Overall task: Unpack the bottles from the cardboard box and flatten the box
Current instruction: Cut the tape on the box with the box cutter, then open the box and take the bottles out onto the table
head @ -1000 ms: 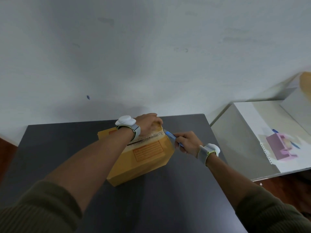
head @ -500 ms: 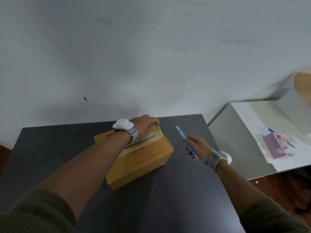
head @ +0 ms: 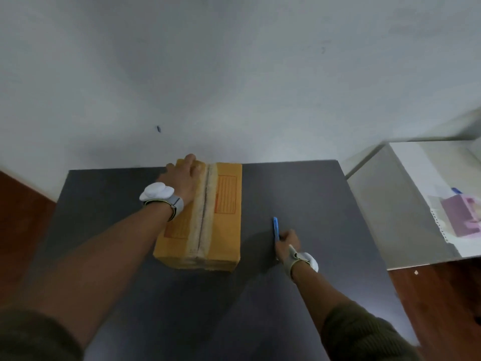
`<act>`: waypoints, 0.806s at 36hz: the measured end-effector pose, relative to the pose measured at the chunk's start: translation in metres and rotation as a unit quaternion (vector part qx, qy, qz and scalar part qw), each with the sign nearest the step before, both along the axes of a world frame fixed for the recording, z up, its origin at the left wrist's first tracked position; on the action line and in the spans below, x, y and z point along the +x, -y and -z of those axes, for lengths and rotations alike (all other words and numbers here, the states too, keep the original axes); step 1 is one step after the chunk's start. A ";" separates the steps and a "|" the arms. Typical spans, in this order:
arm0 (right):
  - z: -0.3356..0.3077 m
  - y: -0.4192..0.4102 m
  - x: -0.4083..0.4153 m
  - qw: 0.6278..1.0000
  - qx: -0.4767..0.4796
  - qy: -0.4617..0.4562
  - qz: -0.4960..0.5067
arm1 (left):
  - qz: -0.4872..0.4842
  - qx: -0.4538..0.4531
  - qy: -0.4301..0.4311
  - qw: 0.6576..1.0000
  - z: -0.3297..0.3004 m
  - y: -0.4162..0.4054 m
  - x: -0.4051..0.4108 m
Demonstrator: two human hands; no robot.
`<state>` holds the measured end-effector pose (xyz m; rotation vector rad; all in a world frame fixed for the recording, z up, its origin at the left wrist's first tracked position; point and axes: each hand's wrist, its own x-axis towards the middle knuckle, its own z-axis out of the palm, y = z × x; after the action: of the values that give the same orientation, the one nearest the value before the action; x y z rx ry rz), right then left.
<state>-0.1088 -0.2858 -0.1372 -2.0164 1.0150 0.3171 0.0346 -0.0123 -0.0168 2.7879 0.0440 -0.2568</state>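
A closed yellow-brown cardboard box (head: 226,217) lies on the dark table (head: 299,282), its long side pointing away from me. A strip of pale tape runs down the middle seam of its top. My left hand (head: 182,178) rests flat on the far left part of the box top, fingers stretched toward the far edge. My right hand (head: 286,243) is to the right of the box, low over the table, and grips a thin blue cutter (head: 276,227) that points away from me. No bottles are visible; the box's inside is hidden.
A white wall rises right behind the table. To the right stands a pale cabinet (head: 390,217) with papers and a pink object (head: 463,217) on top. Brown floor shows at both sides.
The box has turned so its seam now runs away from me, with my left hand still on top. My right hand with the blue cutter has drawn back from the box toward the table.
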 end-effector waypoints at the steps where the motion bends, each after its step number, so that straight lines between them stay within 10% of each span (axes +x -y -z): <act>1: -0.002 -0.006 -0.002 1.000 -0.007 -0.005 -0.009 | -0.011 -0.005 0.000 1.000 0.002 -0.006 -0.004; 10: -0.021 -0.026 0.005 0.993 -0.118 -0.019 0.017 | -0.057 -0.074 0.005 0.996 0.011 -0.013 -0.016; 17: -0.102 -0.085 0.033 0.964 -0.045 0.246 -0.088 | -0.035 -0.212 -0.069 0.974 0.002 -0.033 -0.049; 24: -0.123 -0.173 0.034 0.915 -0.305 0.118 -0.236 | -0.105 -0.258 -0.049 0.959 0.000 -0.034 -0.080; 29: -0.137 -0.181 0.032 0.912 -0.325 0.064 -0.243 | -0.087 -0.254 -0.048 0.962 0.006 -0.041 -0.077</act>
<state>-0.0764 -0.1049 -0.0002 -2.8569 0.5508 0.0998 -0.0426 0.0282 -0.0226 2.2446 0.2144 -0.3083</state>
